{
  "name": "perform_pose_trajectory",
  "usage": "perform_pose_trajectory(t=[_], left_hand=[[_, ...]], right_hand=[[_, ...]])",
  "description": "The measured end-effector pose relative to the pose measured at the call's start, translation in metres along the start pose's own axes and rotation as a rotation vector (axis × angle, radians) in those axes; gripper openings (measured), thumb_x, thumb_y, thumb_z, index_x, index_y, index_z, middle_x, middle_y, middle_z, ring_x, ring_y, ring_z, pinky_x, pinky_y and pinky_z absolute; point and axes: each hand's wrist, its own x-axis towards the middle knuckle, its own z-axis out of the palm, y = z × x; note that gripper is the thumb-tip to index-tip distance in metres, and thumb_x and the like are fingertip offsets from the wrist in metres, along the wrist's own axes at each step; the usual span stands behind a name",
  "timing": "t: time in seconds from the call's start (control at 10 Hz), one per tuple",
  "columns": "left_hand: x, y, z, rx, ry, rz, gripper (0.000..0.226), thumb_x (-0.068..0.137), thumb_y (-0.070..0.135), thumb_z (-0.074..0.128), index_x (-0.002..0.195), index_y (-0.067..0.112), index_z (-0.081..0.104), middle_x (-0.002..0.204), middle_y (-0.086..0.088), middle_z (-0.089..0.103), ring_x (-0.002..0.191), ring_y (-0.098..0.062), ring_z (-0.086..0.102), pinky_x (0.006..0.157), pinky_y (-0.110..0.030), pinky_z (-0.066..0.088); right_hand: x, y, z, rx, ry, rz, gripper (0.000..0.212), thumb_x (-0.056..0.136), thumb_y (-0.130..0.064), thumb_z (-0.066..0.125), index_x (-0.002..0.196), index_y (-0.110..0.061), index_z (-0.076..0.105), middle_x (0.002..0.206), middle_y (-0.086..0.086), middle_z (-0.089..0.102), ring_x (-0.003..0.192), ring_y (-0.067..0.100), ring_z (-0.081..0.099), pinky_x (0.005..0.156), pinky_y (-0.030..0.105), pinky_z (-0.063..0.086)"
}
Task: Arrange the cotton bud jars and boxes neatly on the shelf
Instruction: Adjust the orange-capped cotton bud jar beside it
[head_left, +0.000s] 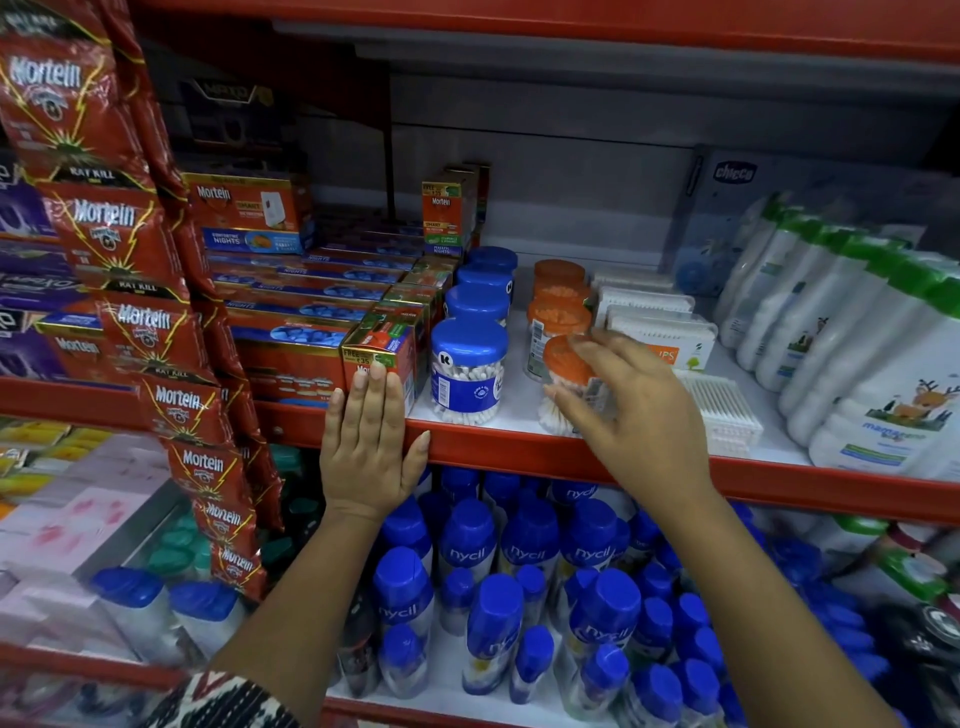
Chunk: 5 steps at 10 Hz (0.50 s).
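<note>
A row of blue-lidded cotton bud jars runs front to back on the white shelf. To its right stands a row of orange-lidded jars. The front orange-lidded jar is tilted to the left, and my right hand is wrapped around it. Clear flat boxes of cotton buds are stacked to the right, with one clear box at the shelf's front. My left hand lies flat with its fingers apart against the red shelf edge and a small Mortein box.
Stacked Mortein boxes fill the shelf's left side. White lotion bottles crowd its right side. Red Mortein sachets hang down at the left. Blue-capped Nycil bottles pack the shelf below.
</note>
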Motion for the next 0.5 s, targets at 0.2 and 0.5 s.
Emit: perform_pose_trajectory(t=[0.2,0.5], left_hand=[[0.0000,-0.0001,0.0002,-0.007,0.000,-0.004,0.064,0.102,0.041,0.021,0.153,0.006,0.003,0.162,-0.006,-0.005,0.150,-0.019,0.001,0.123,-0.037,0.005],[-0.0005,0.0010,0.0002,-0.013,-0.007,-0.011,0.064,0.102,0.041,0.020,0.153,0.007,0.002,0.162,-0.005,-0.006,0.150,-0.019,0.000,0.122,-0.037,0.005]], right_hand=[[-0.0096,-0.0010,0.0115,0.003,0.053,-0.014,0.032,0.089,-0.022,0.064,0.120,-0.011,0.064,0.120,0.007,0.067,0.113,0.024,0.060,0.088,0.031,0.047],[-0.0044,-0.0076,0.0138,0.023,0.044,0.005,0.031,0.089,-0.021,0.065,0.119,-0.014,0.065,0.120,0.006,0.068,0.113,0.024,0.060,0.087,0.032,0.049]])
